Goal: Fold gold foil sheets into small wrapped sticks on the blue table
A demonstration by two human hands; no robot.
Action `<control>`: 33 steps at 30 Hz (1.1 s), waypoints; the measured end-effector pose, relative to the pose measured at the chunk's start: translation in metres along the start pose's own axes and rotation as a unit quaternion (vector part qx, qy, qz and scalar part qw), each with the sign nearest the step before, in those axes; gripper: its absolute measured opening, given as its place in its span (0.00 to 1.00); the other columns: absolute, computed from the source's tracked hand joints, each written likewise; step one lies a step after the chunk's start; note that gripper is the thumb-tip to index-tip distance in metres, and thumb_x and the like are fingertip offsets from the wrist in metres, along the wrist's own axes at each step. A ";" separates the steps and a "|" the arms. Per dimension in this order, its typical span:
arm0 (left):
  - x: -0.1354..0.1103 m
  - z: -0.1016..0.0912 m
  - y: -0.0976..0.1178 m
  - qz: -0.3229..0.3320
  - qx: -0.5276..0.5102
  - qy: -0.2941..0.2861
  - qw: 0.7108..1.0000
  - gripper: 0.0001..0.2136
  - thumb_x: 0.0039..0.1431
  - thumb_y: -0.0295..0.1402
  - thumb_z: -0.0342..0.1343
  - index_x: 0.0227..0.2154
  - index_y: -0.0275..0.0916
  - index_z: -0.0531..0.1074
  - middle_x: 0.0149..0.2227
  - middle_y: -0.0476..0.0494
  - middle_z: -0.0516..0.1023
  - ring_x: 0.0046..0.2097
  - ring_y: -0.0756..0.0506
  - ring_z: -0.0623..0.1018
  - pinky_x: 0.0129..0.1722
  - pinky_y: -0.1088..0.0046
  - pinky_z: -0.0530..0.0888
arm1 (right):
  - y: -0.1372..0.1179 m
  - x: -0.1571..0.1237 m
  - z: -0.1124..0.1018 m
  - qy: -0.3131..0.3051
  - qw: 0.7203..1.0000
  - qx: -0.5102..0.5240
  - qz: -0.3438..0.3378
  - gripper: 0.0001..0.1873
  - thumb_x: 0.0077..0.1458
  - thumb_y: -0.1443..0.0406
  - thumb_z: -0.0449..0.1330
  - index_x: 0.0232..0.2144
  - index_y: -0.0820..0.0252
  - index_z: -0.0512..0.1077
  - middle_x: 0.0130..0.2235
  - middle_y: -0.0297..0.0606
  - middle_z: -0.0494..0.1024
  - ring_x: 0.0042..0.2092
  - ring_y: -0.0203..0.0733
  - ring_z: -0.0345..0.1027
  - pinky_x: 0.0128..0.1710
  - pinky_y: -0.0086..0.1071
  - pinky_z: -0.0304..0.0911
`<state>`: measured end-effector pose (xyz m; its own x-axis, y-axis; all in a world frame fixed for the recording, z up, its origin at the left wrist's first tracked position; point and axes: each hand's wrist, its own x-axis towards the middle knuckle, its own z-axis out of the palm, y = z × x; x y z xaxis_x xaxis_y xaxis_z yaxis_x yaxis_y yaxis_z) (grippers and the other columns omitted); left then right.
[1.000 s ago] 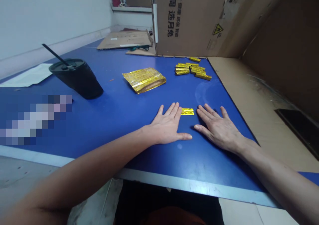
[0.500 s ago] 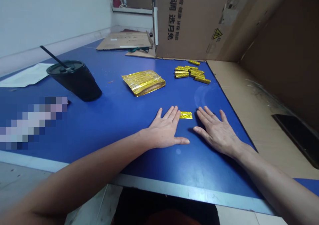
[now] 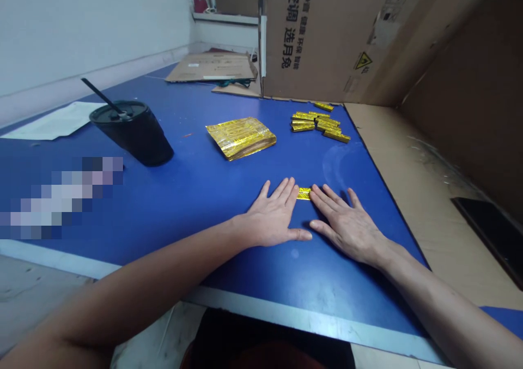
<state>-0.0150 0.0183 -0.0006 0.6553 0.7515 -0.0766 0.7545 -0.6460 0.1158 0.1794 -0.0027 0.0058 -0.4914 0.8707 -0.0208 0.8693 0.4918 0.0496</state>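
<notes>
My left hand (image 3: 274,217) lies flat on the blue table (image 3: 196,194), palm down, fingers stretched out. My right hand (image 3: 345,225) lies flat beside it, fingers spread. A small folded gold foil piece (image 3: 303,193) sits between the fingertips of both hands, touched by my left fingers and partly covered by my right index finger. Farther back lies a stack of flat gold foil sheets (image 3: 241,137). A cluster of several folded gold foil pieces (image 3: 319,124) lies near the table's far right edge.
A black lidded cup with a straw (image 3: 133,132) stands at the left. White paper (image 3: 61,120) lies at the far left. A large cardboard box (image 3: 339,36) stands at the back, flat cardboard (image 3: 412,173) covers the right side, and a dark tray (image 3: 494,233) lies at the far right.
My right hand has slid left toward my left hand, so its fingertips now reach the small gold piece. The left hand stays flat in place.
</notes>
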 end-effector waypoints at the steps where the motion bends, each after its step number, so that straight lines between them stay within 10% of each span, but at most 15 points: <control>1: 0.001 0.000 -0.001 -0.004 -0.001 0.002 1.000 0.46 0.49 0.62 0.31 0.59 0.25 0.37 0.62 0.30 0.33 0.62 0.38 0.36 0.57 0.50 0.40 | 0.001 0.001 0.001 0.000 1.000 -0.001 0.005 0.37 0.56 0.46 0.33 0.59 0.65 0.47 0.61 0.42 0.46 0.62 0.48 0.38 0.56 0.58 0.35; 33: -0.001 0.000 -0.014 0.014 0.002 0.032 0.999 0.42 0.52 0.59 0.31 0.59 0.28 0.41 0.62 0.33 0.39 0.62 0.39 0.40 0.57 0.52 0.41 | 0.002 0.005 0.004 -0.010 0.998 0.061 0.034 0.37 0.56 0.47 0.37 0.60 0.61 0.41 0.62 0.40 0.42 0.62 0.48 0.32 0.56 0.58 0.34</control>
<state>-0.0265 0.0264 -0.0025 0.6732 0.7394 -0.0105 0.7356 -0.6681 0.1123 0.1791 0.0022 0.0015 -0.4303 0.9018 -0.0406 0.9015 0.4271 -0.0701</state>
